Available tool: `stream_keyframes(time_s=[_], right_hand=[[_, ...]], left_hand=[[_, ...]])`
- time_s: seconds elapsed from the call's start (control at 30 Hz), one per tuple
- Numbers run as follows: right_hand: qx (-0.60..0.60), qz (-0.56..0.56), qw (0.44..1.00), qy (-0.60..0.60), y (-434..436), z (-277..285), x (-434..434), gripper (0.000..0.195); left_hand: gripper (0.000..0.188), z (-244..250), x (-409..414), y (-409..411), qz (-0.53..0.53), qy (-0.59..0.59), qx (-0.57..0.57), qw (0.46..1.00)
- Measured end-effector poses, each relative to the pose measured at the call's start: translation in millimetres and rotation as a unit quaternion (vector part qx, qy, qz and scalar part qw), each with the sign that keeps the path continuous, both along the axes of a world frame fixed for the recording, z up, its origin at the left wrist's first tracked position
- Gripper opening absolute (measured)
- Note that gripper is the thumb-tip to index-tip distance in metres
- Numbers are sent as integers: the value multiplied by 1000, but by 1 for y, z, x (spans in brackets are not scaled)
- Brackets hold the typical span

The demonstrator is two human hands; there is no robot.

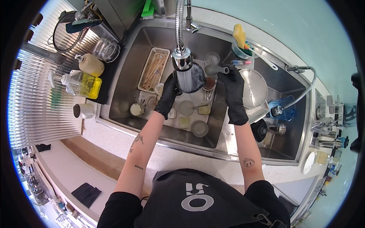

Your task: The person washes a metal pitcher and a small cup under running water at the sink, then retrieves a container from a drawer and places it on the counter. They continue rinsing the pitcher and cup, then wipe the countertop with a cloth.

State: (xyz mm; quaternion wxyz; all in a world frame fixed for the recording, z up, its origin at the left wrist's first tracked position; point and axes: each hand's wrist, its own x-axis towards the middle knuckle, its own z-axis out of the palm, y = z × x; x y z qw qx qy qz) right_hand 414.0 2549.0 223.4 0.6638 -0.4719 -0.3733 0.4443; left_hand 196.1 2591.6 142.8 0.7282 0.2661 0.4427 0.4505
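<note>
My left hand (168,92), in a black glove, grips a dark round bowl (199,78) by its left side. The chrome spray head (182,60) pours water into the bowl, partly hiding it. A small grey flared piece with a hollow neck (218,69) is held in my black-gloved right hand (234,91), just right of the bowl; its exact kind is unclear. Both hands are above the left sink basin (128,71). Below them lie a clear glass (212,59), a cup of brown residue (209,82), round glass dishes (199,128) and small square containers (184,122).
A cream plastic basket (154,68) stands in the left basin. On the divider, a large round lid (253,88) is right of my right hand. A blue pitcher (288,107) stands in the right basin. Soap bottles (88,84) and a mug (83,111) line the left side.
</note>
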Motion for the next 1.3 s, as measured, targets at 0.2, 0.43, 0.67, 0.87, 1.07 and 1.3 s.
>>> stream_keyframes(time_s=[0.2, 0.43, 0.67, 0.87, 1.07, 1.3], right_hand=[[-24, -7, 1000, -9, 0, -1, -4, 29], [-76, 72, 994, -16, -1, -13, -23, 28], [-131, 92, 968, -194, -8, -22, -45, 27], [-64, 80, 986, -135, 5, -39, -43, 26], [-61, 107, 990, -76, 19, -43, -40, 23], [-90, 115, 988, -50, 102, -14, -22, 36]], left_hand=[[48, -22, -23, 5, 17, 164, 101, 981], [54, -42, -49, -13, -72, 68, -110, 989], [56, -17, -10, -38, -104, -153, -96, 978], [47, -36, 5, -27, -57, -167, -99, 979], [40, -19, -5, -13, -19, -50, -60, 997], [43, 5, -35, -14, 0, 144, -35, 989]])
